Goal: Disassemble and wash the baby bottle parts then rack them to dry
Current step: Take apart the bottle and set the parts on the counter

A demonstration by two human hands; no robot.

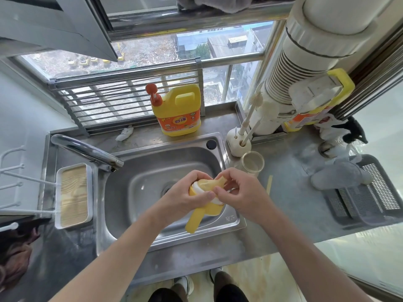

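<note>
Over the steel sink (139, 177), the left hand (185, 192) is gripping the yellow collar (212, 211), fingers curled round it. The right hand (242, 192) is pinching the nipple (206, 184) seated in it. The glass bottle (252, 163) is standing on the steel counter (290, 199) just right of the sink. A detergent jug (177, 110) is sitting far, below the window (152, 51).

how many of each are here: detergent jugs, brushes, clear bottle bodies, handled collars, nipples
yellow detergent jugs: 2
white brushes: 2
clear bottle body: 1
yellow handled collar: 1
nipple: 1
total: 7
</note>
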